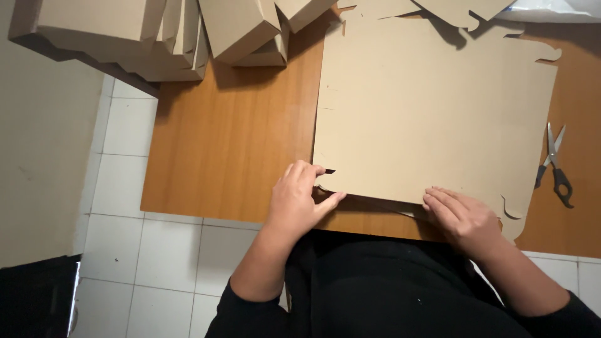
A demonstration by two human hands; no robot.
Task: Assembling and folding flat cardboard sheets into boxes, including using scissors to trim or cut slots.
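Note:
A flat die-cut cardboard sheet (pixel 426 119) lies on a wooden board (pixel 238 144) that rests on the floor. My left hand (pixel 300 200) pinches the sheet's near left corner, fingers curled over the edge and thumb underneath. My right hand (pixel 460 216) presses on the near edge toward the right, fingers bent down onto the cardboard beside a curved tab. Both hands grip the same front edge, about a hand's width or two apart.
Several folded cardboard boxes (pixel 169 31) are stacked at the far left. More flat cut sheets (pixel 451 9) lie at the far edge. Scissors (pixel 554 166) with black handles rest on the board at the right. White floor tiles (pixel 156 250) surround the board.

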